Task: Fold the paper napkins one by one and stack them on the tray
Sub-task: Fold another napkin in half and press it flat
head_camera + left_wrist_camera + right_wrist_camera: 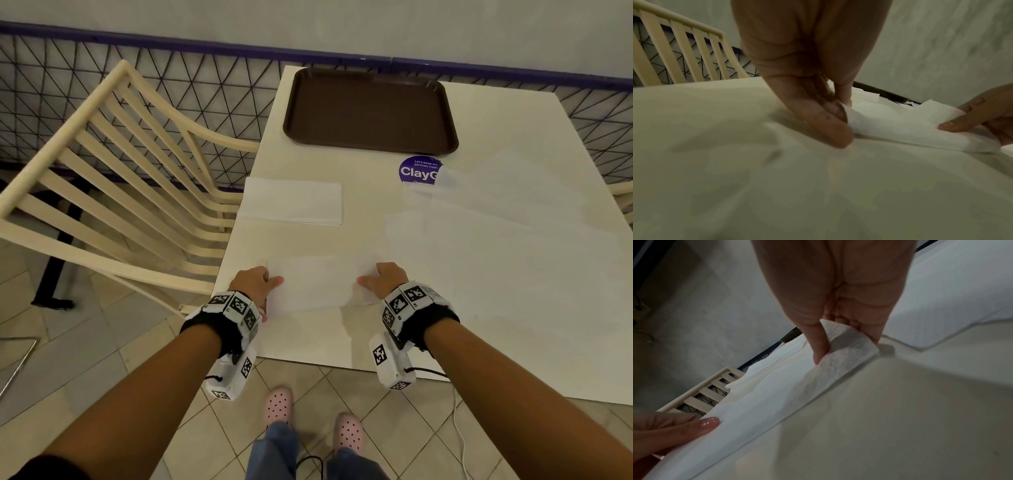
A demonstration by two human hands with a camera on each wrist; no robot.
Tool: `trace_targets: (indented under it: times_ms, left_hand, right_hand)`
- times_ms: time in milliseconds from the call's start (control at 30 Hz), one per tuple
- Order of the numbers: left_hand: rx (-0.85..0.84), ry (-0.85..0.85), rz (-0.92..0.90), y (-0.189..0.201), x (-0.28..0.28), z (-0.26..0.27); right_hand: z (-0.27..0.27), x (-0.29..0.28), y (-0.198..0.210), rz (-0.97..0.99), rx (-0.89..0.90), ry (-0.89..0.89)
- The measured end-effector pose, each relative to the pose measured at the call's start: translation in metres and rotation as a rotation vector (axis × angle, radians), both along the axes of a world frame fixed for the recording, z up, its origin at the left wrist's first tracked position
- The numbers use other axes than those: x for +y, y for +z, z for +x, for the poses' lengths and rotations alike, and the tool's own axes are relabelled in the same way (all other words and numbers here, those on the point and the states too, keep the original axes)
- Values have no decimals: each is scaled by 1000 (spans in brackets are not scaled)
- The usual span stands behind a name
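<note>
Left wrist view shows the left hand [807,91] pinching one short end of a white paper napkin [906,129] between thumb and fingers [830,129], right at the table [715,162] surface. In the right wrist view the right hand [838,305] grips the opposite short end the same way, thumb on top and fingers curled underneath, so that end lifts slightly off the table. Both hands are therefore grasping the one napkin, one at each end.

From the head view the napkin's long axis runs left to right between the two hands, lying near the table's front edge, directly ahead of the person. Each hand is equally close to its own end; neither has the advantage. The tray [371,113] lies well apart, straight ahead at the far edge of the table, so the napkin must travel away from the body to reach it, probably after another fold brings one end over to the other.

Counting: one napkin in hand; one brown tray with nothing visible on it; one neat pile of napkins [291,202] at the left, between the hands and the tray; a loose spread of unfolded white sheets [507,233] on the right, whose number I cannot tell since they overlap and blend into the table. One round purple sticker [416,171] sits just in front of the tray, partly covered by a sheet. One slatted chair [113,192] stands left of the table.
</note>
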State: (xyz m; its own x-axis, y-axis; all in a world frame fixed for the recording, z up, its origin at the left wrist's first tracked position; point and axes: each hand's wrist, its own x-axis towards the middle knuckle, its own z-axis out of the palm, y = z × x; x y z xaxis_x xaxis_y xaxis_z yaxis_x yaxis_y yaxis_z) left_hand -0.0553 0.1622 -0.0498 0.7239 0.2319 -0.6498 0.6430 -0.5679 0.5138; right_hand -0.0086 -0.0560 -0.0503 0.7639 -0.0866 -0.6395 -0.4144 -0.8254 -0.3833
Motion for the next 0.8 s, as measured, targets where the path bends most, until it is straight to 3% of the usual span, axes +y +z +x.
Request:
trace_targets:
  times_ms: [367, 533, 633, 700, 800]
  left_hand:
    - [-47, -202, 327, -2, -13, -1]
    - [-280, -653, 822, 1, -31, -8]
    - [-441, -986, 882, 0, -37, -7]
    - [-524, -1015, 889, 1, -41, -7]
    - [-354, -952, 782, -9, -49, -12]
  right_hand:
    - [-1, 2, 1, 2, -33, -10]
    - [-7, 5, 2, 1, -82, -18]
    - [-9, 6, 2, 6, -96, -20]
    - [-10, 6, 3, 1, -91, -12]
    - [-10, 5, 3, 3, -80, -9]
